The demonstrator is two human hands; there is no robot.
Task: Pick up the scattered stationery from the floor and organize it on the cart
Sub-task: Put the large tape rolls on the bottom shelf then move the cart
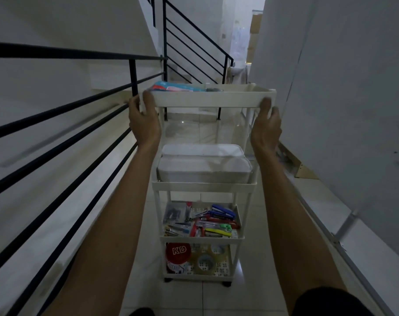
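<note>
Two bare forearms reach forward and up from the bottom edge, and between them stands the cart (200, 187), a white plastic four-tier trolley on dark castors, set on the pale tiled floor (216, 299).

Nearest the floor, the bottom tier holds a red round tin (178, 251) at its left end, white letters reading "KD" on the lid, with clear tape rolls (206, 262) beside it toward the right.

One tier up, the tray is crowded with stationery (202, 222): blue staplers at the far right corner, red and yellow-green pens or cutters across the middle, a clear box of small dark pieces at the far left corner. No writing legible there.

Above that, two white lidded boxes (204, 171) fill the shelf, one behind the other.

At the top tier, the left hand (143, 120) clamps the near left corner, thumb over the front rim, fingers wrapped round the side. The right hand (265, 123) clamps the near right corner the same way. Both are closed on the cart's rim.

In that top tray, a blue and pink packet (175, 87) lies along the far left edge, its print blurred.

Left of the cart runs a black railing (64, 110); beyond it, stairs climb away.
</note>
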